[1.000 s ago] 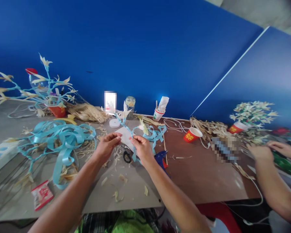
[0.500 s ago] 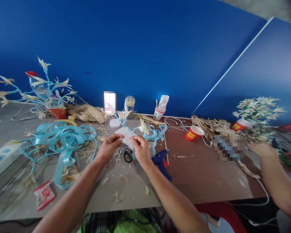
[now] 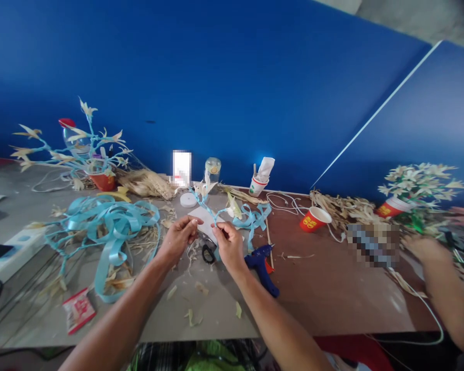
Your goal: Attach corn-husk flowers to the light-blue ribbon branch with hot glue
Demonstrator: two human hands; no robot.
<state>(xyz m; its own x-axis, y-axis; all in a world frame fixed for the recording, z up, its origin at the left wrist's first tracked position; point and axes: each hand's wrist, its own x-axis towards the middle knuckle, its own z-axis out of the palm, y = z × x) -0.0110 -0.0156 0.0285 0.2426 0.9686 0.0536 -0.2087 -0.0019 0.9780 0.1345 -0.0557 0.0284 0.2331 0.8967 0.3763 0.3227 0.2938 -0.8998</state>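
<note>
My right hand (image 3: pixel 229 245) pinches the lower end of a blue-wrapped flower stem (image 3: pixel 204 204) with pale, dried-husk petals at its top. To its left, my left hand (image 3: pixel 181 237) has thumb and fingers pressed together, apart from the right hand; what they hold, if anything, is too small to make out. Between and below the hands lie a pale sheet (image 3: pixel 204 219) and black-handled scissors (image 3: pixel 208 253), partly covered. A blue glue gun (image 3: pixel 262 268) rests beside my right wrist. Blue ribbon (image 3: pixel 257 219) and a pale flower (image 3: pixel 232 207) lie just beyond that hand.
Tangled blue ribbon (image 3: pixel 114 226) and a red snack packet (image 3: pixel 78 310) lie left. Blue-stemmed flowers stand in a red cup (image 3: pixel 102 181). A glass jar (image 3: pixel 212 169), tissue cup (image 3: pixel 258 185) and red paper cup (image 3: pixel 315 220) stand behind. At right, another person's arm (image 3: pixel 441 283) reaches in.
The whole view has shifted slightly, so the things appear further right and lower. My hands keep nearly the same pose, the right one still on the stem. The other person's second hand appears higher.
</note>
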